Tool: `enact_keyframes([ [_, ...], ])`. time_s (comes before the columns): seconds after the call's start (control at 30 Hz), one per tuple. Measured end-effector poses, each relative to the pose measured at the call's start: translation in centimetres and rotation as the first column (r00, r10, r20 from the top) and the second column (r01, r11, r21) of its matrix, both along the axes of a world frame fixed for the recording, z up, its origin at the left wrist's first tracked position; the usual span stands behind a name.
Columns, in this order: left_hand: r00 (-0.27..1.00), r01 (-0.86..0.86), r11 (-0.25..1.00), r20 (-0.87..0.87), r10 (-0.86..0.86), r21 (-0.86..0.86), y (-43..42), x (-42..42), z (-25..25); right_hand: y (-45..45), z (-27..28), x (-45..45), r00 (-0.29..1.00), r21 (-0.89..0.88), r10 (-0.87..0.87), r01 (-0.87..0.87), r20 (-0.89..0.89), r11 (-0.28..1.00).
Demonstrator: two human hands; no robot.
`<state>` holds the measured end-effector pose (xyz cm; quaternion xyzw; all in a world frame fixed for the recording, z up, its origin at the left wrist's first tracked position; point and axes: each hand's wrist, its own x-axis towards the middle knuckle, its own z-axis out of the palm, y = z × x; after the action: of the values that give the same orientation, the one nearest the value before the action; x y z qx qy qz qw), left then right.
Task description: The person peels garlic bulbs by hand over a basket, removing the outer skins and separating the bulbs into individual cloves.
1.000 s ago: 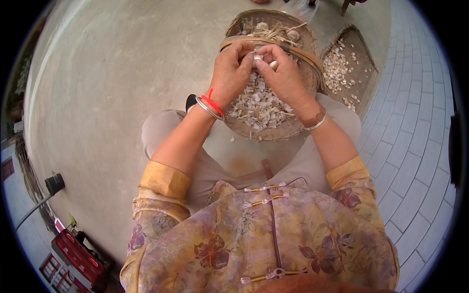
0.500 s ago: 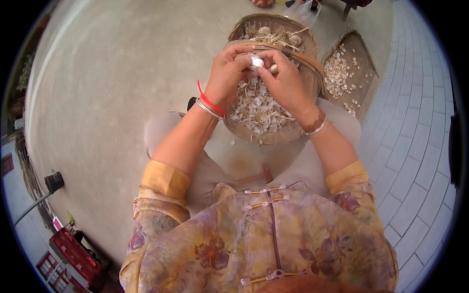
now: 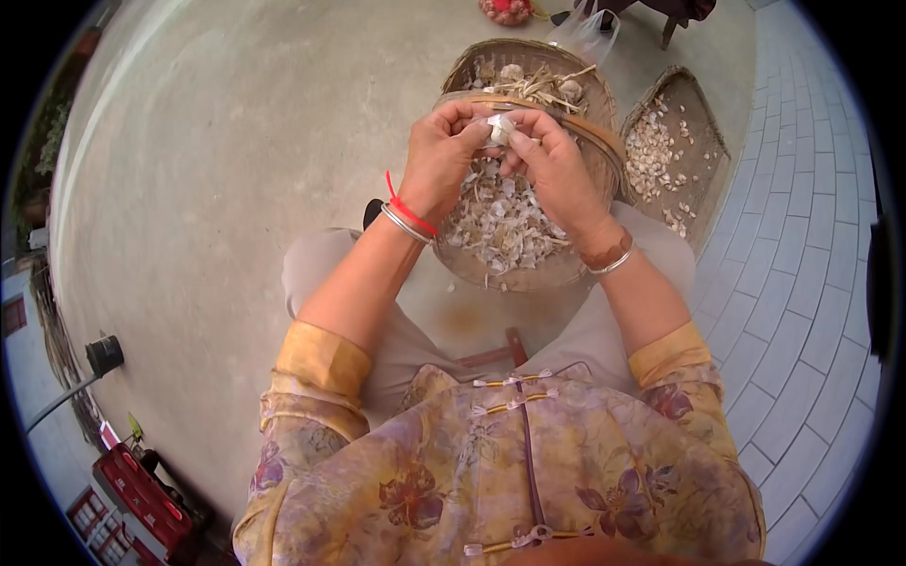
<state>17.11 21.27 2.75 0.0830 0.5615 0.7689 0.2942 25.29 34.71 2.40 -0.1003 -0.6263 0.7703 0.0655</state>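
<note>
Lying just ahead of the person's knees [image 3: 653,241], the basket [image 3: 552,275] is the largest thing in use, its handle [image 3: 595,129] arching across it. Just right of the basket is a tray [image 3: 700,113], with bare weave showing along its far side. A thick heap of skins [image 3: 505,222] covers the near half of the basket, so a good deal of peeling looks done. Pale cloves [image 3: 651,156] gathered in the tray, right of the basket, point the same way, though they are too small to tell whether every one is bare. Above the middle of the basket, the left hand [image 3: 439,151] pinches a piece [image 3: 500,129] between thumb and fingers, and the right hand [image 3: 563,179] pinches its other side, the fingertips nearly meeting. At the basket's far end, beyond the handle, a few heads [image 3: 570,91] lie apparently whole among dry stems [image 3: 538,85], so the work seems well along but unfinished. Smallest is that white piece over the basket, papery skin apparently on it, its own peeling seemingly partway through.
</note>
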Motion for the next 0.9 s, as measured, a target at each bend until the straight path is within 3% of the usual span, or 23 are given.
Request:
enact_keyframes([
  [0.13, 0.994, 0.0, 0.998, -0.112, -0.007, -0.067, 0.2, 0.3, 0.1, -0.3, -0.5, -0.2, 1.0, -0.172, -0.029, 0.028, -0.003, 0.985],
  [0.2, 0.949, -0.057, 0.984, -0.316, 0.001, -0.167, 0.3, 0.3, -0.3, -0.5, -0.6, -0.1, 0.999, -0.222, -0.028, 0.032, 0.021, 0.975],
  [0.4, 0.866, -0.145, 0.953, -0.5, -0.008, -0.267, 0.4, 0.0, -1.5, -1.0, -0.3, 0.2, 1.0, -0.088, -0.029, 0.03, 0.003, 0.996],
  [0.5, 0.832, -0.099, 0.952, -0.55, -0.081, -0.289, 0.2, -0.4, -1.7, -1.6, 0.8, 0.3, 0.999, 0.041, -0.039, 0.04, -0.024, 0.998],
  [0.6, 0.811, -0.109, 0.935, -0.574, -0.112, -0.337, 0.1, -0.1, -1.5, -1.4, 0.4, 0.3, 1.0, -0.09, -0.009, 0.011, 0.019, 0.996],
  [0.63, 0.815, -0.108, 0.935, -0.569, -0.112, -0.339, 0.1, 0.1, -1.2, -1.0, -0.2, 0.2, 0.999, -0.208, 0.021, -0.011, 0.049, 0.978],
  [0.67, 0.761, -0.137, 0.927, -0.636, -0.127, -0.349, 0.0, 0.3, -0.9, -0.7, -0.6, 0.2, 0.996, -0.325, 0.054, -0.026, 0.076, 0.945],
  [0.7, 0.7, -0.166, 0.92, -0.699, -0.143, -0.355, 0.0, 0.5, -0.3, -0.6, -0.7, 0.2, 0.995, -0.326, 0.053, -0.024, 0.08, 0.945],
  [0.73, 0.703, -0.164, 0.92, -0.696, -0.144, -0.356, -0.1, 0.7, 0.5, -0.4, -0.8, 0.2, 0.994, -0.394, 0.047, -0.003, 0.102, 0.919],
  [0.8, 0.823, 0.083, 0.942, -0.511, -0.249, -0.326, -0.4, 1.1, 1.8, -0.1, -1.0, 0.2, 0.991, -0.46, 0.04, 0.024, 0.129, 0.888],
  [0.9, 0.8, 0.092, 0.928, -0.528, -0.285, -0.362, -0.4, 0.7, 0.6, 0.6, -1.4, 0.3, 0.99, -0.48, 0.044, 0.027, 0.137, 0.877],
])
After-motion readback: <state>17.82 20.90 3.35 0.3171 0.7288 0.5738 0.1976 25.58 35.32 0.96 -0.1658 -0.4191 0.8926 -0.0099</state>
